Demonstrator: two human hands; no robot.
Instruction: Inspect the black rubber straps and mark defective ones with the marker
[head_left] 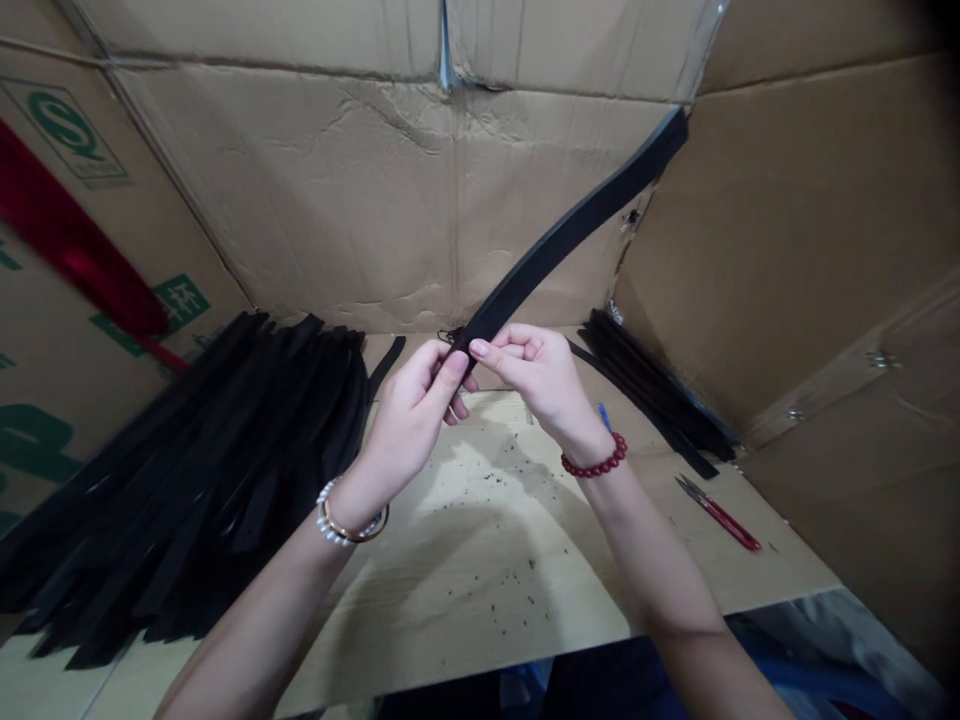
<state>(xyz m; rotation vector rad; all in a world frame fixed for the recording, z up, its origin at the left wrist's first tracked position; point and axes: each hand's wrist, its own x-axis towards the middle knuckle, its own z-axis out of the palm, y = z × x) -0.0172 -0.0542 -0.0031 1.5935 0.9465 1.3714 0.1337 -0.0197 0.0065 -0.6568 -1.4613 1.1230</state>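
Observation:
A long, flat black strip is held up over the table, its free end curving toward the upper right. My left hand pinches its lower end between thumb and fingers. Close beside it, my right hand grips the same end, thumb pressed on the strip's face. The fingertips of both hands almost meet there. What the strip is made of I cannot tell for certain. To the left lies a big heap of similar black strips. A smaller stack of black strips lies at the right against the cardboard.
Thread snips with red handles lie on the table at the right. Small dark scraps are scattered across the tabletop. Cardboard walls enclose the back and both sides. A red hanging object is at the upper left.

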